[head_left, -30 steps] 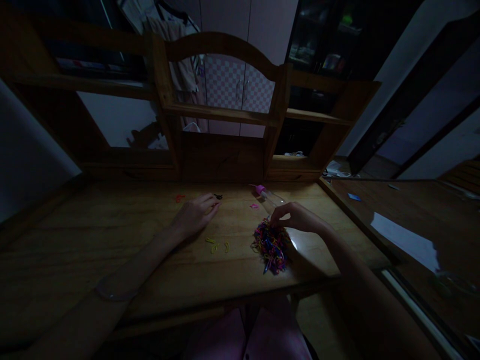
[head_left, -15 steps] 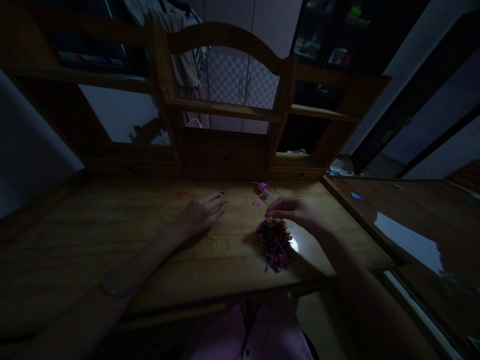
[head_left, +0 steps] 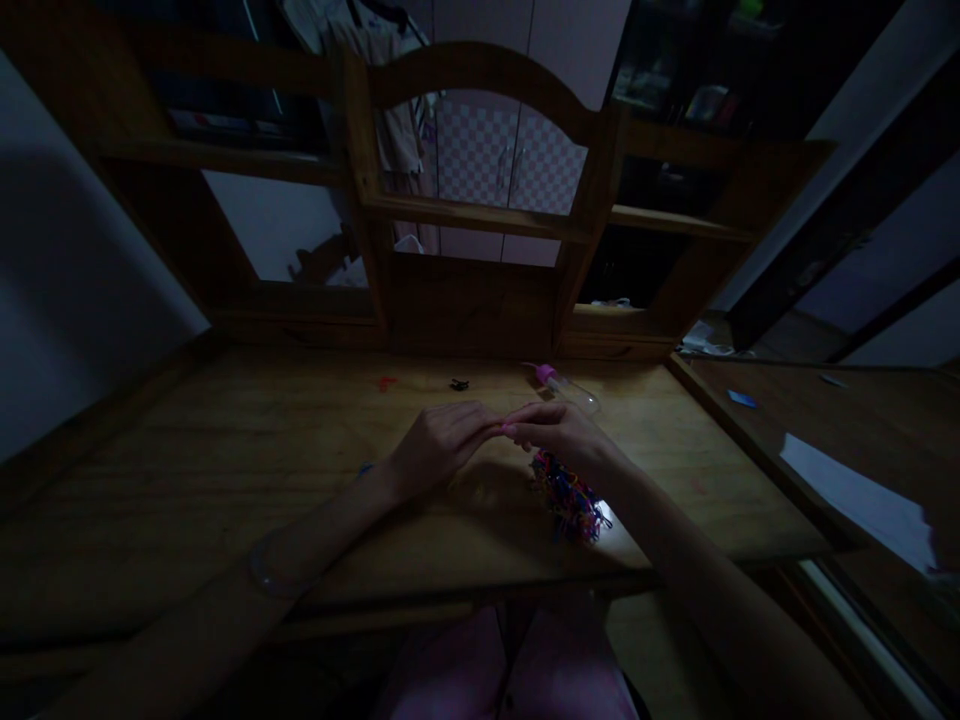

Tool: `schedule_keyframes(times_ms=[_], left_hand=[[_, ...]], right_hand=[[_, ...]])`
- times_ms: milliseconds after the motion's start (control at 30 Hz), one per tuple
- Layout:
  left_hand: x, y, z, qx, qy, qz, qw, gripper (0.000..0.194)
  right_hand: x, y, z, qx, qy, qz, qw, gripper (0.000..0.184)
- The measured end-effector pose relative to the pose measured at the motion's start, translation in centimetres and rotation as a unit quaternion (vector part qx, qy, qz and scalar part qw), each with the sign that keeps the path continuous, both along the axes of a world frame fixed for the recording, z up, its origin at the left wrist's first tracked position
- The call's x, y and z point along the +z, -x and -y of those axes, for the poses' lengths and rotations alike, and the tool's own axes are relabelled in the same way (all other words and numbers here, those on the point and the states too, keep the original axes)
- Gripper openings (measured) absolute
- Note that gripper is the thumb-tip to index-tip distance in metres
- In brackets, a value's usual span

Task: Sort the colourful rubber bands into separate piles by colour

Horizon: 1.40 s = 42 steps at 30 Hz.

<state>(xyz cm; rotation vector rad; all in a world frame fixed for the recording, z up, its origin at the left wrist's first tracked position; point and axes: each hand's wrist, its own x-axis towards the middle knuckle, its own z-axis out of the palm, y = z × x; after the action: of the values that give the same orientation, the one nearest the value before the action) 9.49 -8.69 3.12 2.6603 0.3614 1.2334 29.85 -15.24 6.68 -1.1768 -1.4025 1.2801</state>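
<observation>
My left hand [head_left: 442, 440] and my right hand [head_left: 559, 435] meet at the fingertips above the table. A small pink looped piece [head_left: 510, 429] shows between them, pinched by my right fingers, with my left fingertips closed against it. Below my right hand lies a multicoloured heap of small looped pieces [head_left: 570, 500], partly covered by the hand. Yellow looped pieces [head_left: 469, 488] lie dim in the shadow under my left hand. Whether these are paper clips or bands, I cannot tell.
Black pieces [head_left: 459, 384] and orange-red pieces [head_left: 385, 383] lie farther back. A clear bottle with a pink cap [head_left: 546, 374] lies behind my right hand. Something blue [head_left: 365, 468] shows beside my left wrist. The wooden shelf unit [head_left: 472, 300] closes off the table's back.
My left hand has moved right, off the black pieces, to meet my right hand. My right hand has lifted a pink piece away from the heap. The view has shifted slightly.
</observation>
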Motion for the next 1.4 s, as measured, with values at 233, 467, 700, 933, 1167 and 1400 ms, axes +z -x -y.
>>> schedule_keyframes(times_ms=[233,467,700,933,1167,1400], left_hand=[[1.5,1.2,-0.7,-0.098,0.244,-0.137,0.955,0.023],[-0.2,2.3,-3.2,-0.167,0.333,-0.255,0.892,0.020],[-0.4,1.8,-2.6,-0.159,0.307,-0.258,0.902,0.030],[-0.2,0.7,-0.8,-0.138,0.217,-0.269,0.928,0.029],[-0.2,1.3,-2.2,-0.101,0.229,-0.243,0.937,0.046],[0.0,1.2,-2.3,-0.114,0.246,-0.200,0.942,0.042]], right_hand=[[0.0,-1.0,-0.3,-0.037,-0.030,0.053,0.997,0.028],[-1.9,-4.9,-3.1,-0.111,-0.139,0.237,0.955,0.021],[-3.2,-6.0,-4.8,-0.140,-0.178,0.340,0.913,0.010],[-2.6,-6.2,-4.9,-0.158,-0.175,0.347,0.908,0.011],[-2.3,-6.9,-5.2,-0.135,-0.171,0.386,0.896,0.011],[-2.7,-6.4,-5.2,-0.116,-0.169,0.464,0.862,0.011]])
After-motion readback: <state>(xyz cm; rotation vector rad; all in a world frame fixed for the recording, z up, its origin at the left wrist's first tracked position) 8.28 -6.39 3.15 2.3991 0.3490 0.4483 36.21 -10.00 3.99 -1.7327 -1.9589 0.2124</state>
